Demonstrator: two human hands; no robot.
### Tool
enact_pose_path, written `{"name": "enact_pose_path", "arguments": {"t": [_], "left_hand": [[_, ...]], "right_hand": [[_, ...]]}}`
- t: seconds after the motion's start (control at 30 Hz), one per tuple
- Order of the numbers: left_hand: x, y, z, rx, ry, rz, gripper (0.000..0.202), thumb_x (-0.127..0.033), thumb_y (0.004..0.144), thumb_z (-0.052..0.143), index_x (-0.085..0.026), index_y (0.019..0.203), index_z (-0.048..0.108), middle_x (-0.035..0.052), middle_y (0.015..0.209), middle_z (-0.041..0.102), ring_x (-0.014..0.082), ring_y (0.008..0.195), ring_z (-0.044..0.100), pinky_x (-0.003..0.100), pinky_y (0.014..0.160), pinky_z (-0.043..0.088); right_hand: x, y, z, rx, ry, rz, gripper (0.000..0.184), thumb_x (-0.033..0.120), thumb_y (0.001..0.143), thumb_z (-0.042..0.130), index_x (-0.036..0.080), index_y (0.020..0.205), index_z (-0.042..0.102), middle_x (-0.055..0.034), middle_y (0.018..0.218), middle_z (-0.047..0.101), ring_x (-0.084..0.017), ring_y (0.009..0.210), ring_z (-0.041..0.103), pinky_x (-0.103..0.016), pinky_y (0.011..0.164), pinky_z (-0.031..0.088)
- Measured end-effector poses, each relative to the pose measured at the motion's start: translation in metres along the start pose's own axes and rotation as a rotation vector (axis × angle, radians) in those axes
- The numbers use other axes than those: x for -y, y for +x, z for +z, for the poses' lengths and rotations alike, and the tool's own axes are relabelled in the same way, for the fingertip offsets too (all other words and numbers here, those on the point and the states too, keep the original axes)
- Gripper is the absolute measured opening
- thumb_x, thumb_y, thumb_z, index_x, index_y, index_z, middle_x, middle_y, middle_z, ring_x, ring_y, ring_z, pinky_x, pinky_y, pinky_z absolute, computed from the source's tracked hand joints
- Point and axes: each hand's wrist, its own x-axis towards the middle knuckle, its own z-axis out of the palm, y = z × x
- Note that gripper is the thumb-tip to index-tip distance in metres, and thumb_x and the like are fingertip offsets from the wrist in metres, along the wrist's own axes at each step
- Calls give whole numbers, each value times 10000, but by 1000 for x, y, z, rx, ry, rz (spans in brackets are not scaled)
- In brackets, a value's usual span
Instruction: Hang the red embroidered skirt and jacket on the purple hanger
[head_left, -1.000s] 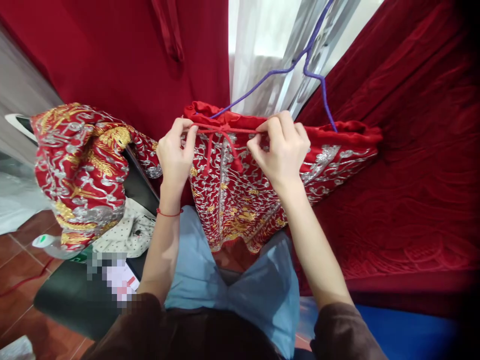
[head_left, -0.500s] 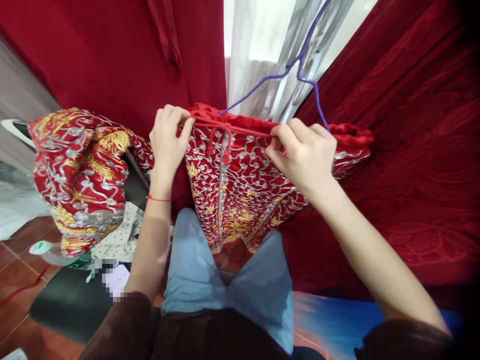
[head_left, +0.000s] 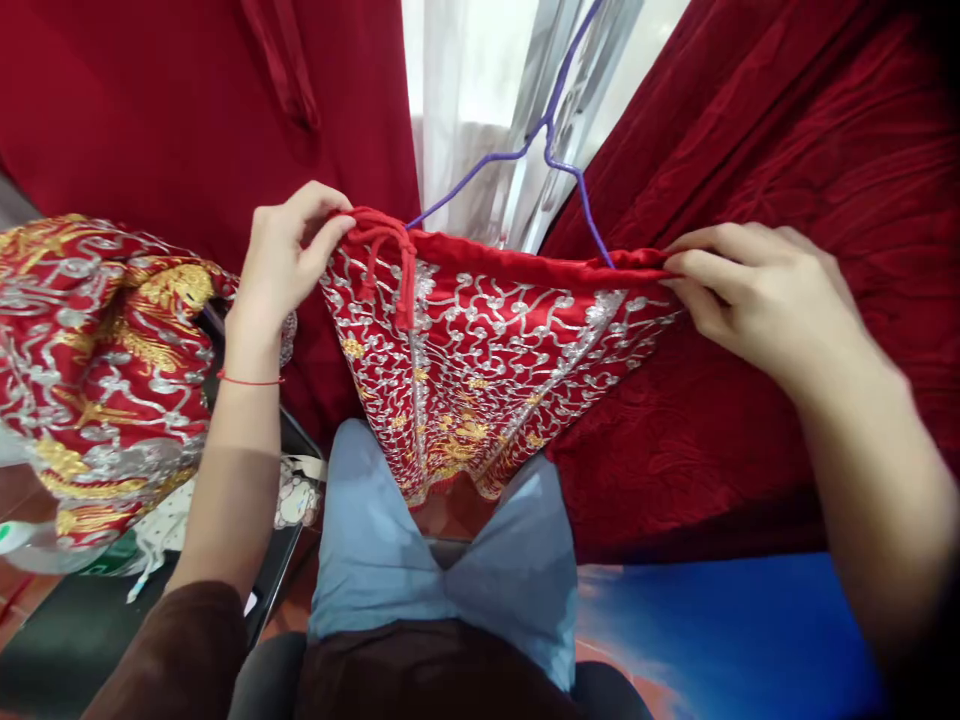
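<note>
A red skirt [head_left: 480,340] with silver and gold embroidery hangs in front of my knees from a purple hanger [head_left: 551,125]. My left hand [head_left: 289,255] pinches the left end of its waistband, beside a knotted red drawstring [head_left: 405,270] whose ends dangle over the front. At the right end of the waistband, my right hand [head_left: 757,290] grips the fabric between thumb and fingers. Between the two hands the waistband is stretched nearly straight. The hanger's lower ends go down inside the waist opening, out of sight.
To my left, another red embroidered garment [head_left: 112,360] is draped over a chair. Below it are a plastic bottle [head_left: 45,545] and a dotted cloth bag [head_left: 169,525] on a black seat [head_left: 60,630]. Dark red curtains [head_left: 750,130] hang behind, and a blue sheet [head_left: 720,620] covers floor at right.
My hands have moved apart, the right one sliding outward to the skirt's right end. The gathered waistband is now pulled taut and smooth, and the drawstring knot sits closer to my left hand.
</note>
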Motion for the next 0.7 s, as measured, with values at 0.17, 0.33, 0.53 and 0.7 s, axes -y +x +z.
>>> {"name": "enact_pose_path", "arguments": {"t": [0.17,0.33,0.53,0.7], "left_hand": [[-11,3,13,-153,-69,3,532,-741,757,646,-249,950,589,-65,705,541,83,683,452,295,634,383],[-9,3,20,-119,-82,22,501,-735,812,607,-252,945,587,-39,703,527,90,623,447,287,602,389],[-3,-22,30,-41,-4,70,581,-669,887,543,-215,1248,528,128,1184,661,259,1114,630,393,921,492],[-8,-48,5,90,320,79,948,-766,809,530,-124,1483,352,255,1561,374,396,1477,303,578,1191,241]], "right_hand": [[31,10,-4,-324,125,25,200,258,968,432,232,876,608,-167,960,711,-200,901,650,-365,775,503],[40,19,-2,-248,-9,133,215,318,949,478,188,849,617,-170,854,666,-198,793,614,-337,684,471],[70,39,15,48,-267,279,391,258,855,579,57,1189,588,-223,1064,675,-280,939,634,-401,785,455],[136,80,20,-130,-259,121,440,302,918,479,24,1247,568,-290,1190,614,-363,1027,593,-486,803,432]]}}
